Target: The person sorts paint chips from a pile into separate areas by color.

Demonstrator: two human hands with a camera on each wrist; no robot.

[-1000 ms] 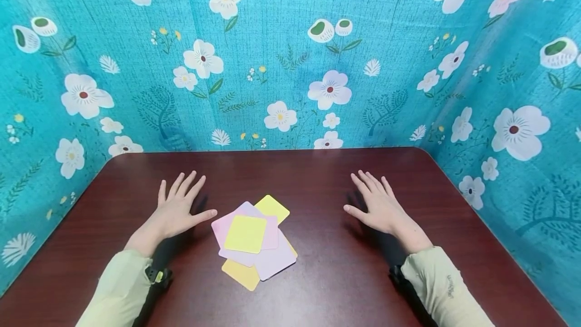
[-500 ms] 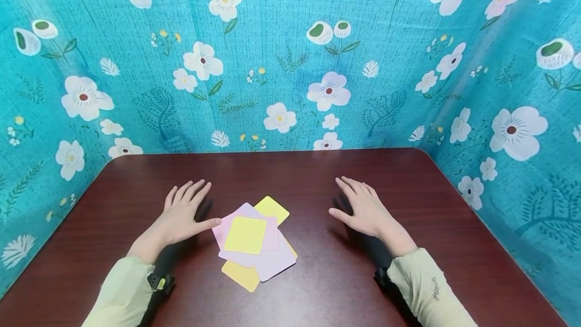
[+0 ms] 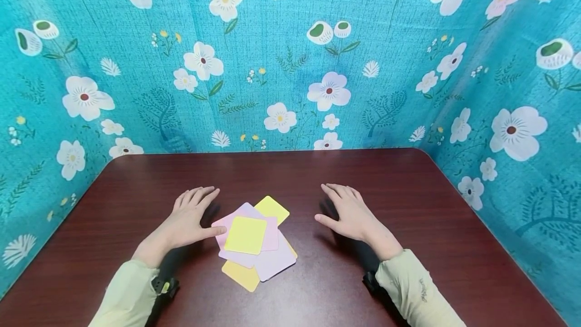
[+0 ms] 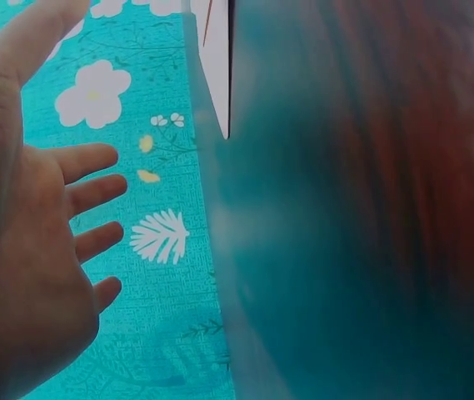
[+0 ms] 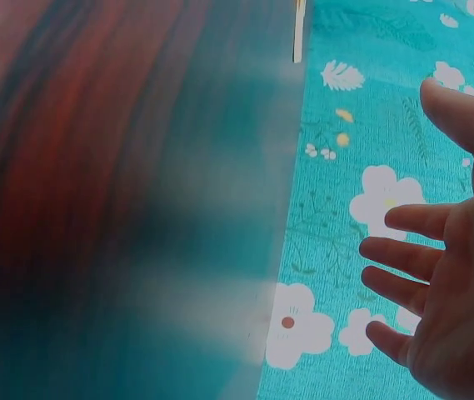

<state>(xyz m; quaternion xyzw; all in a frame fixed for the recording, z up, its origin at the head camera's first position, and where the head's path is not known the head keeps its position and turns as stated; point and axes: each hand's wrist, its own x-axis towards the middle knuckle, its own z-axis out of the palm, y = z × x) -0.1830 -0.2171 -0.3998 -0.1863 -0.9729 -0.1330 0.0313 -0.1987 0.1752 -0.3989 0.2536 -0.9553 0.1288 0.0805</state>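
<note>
Square cards in yellow, pink, lilac and orange lie overlapped in a loose pile on the table, with a yellow card (image 3: 245, 235) on top. Beside the pile's left edge is my left hand (image 3: 186, 223), fingers spread and thumb overlapping the pink card (image 3: 220, 238) in the head view. My right hand (image 3: 351, 216) hovers to the right of the pile, apart from it, its thumb pointing toward the cards. Neither hand holds anything. The left wrist view shows the left palm (image 4: 37, 258) with fingers extended; the right wrist view shows the right palm (image 5: 461, 308) likewise.
The dark red-brown table (image 3: 290, 170) has a glossy surface and rounded far corners. Behind it and along both sides hangs a turquoise floral curtain (image 3: 272, 44). Each wrist wears a dark strapped device, such as the left one (image 3: 166, 285).
Both hands have moved inward and slightly nearer the body, the right one farther. The left thumb has come over the pile's left edge. The cards have not moved.
</note>
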